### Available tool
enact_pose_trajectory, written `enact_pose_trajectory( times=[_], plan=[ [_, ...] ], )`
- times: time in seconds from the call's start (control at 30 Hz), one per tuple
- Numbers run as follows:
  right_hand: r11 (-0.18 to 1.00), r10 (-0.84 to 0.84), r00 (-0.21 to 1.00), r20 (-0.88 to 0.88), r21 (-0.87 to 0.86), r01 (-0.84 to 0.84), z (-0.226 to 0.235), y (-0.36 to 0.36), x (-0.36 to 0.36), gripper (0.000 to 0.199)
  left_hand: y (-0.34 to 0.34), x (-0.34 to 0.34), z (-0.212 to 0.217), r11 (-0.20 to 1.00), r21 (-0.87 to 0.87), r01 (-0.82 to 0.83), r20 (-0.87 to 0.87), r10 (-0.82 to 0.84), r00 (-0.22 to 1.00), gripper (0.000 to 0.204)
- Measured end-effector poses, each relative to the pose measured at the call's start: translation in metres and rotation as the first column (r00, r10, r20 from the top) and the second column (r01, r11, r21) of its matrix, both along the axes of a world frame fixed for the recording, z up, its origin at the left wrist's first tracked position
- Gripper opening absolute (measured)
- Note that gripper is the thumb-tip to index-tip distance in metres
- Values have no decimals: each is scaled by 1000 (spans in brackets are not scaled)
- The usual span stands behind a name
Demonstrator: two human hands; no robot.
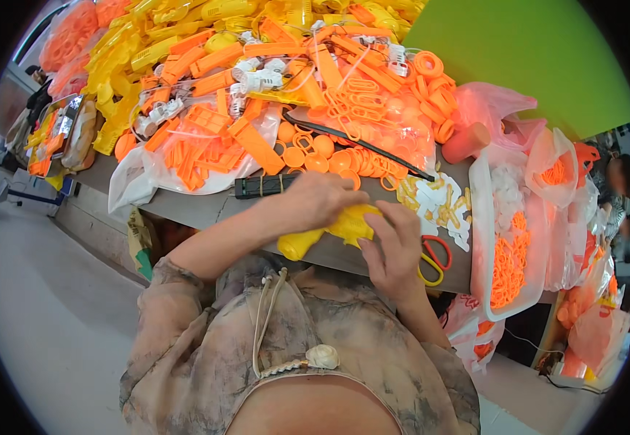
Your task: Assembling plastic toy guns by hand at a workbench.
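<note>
A yellow plastic toy part lies at the near edge of the grey table, and both of my hands grip it. My left hand covers its top from the left. My right hand presses fingers on its right end. The yellow handle end sticks out toward my body below my left wrist. Scissors with red and yellow handles lie just right of my right hand. A black rectangular tool rests just behind my left hand.
Heaps of orange and yellow plastic parts in clear bags fill the table behind. A white tray at the right holds orange and white pieces. Small white and yellow pieces lie beside it. Another person sits at far right. Green wall behind.
</note>
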State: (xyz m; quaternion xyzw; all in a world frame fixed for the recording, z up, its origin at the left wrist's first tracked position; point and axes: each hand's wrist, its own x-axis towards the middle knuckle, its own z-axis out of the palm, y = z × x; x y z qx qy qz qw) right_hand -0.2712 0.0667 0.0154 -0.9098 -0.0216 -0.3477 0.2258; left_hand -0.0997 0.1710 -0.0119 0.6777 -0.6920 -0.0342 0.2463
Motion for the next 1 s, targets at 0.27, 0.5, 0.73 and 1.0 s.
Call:
enact_pose_trajectory(
  times=[0.27, 0.5, 0.73, 1.0],
  plan=[
    [978, -198, 941, -275, -125, 169, -63, -5, -11, 34, -36, -15, -43, 980, -198, -23, 12, 26, 1000, 21],
    [975, -221, 956, -191, -29, 219, -49, -13, -10, 24, 11, 61, 10, 712, -594, -374, -144, 363, 921, 20],
    [984, -106, 985, -133, 131, 123, -52, -14, -5, 21, 73, 175, 32, 689, -147, -710, -303, 652, 695, 26],
    [991, -24, 998, -64, 128, 32, -29, -8, 14, 19, 21, 174, 37, 801, 93, -592, -8, 595, 804, 41]
  ],
)
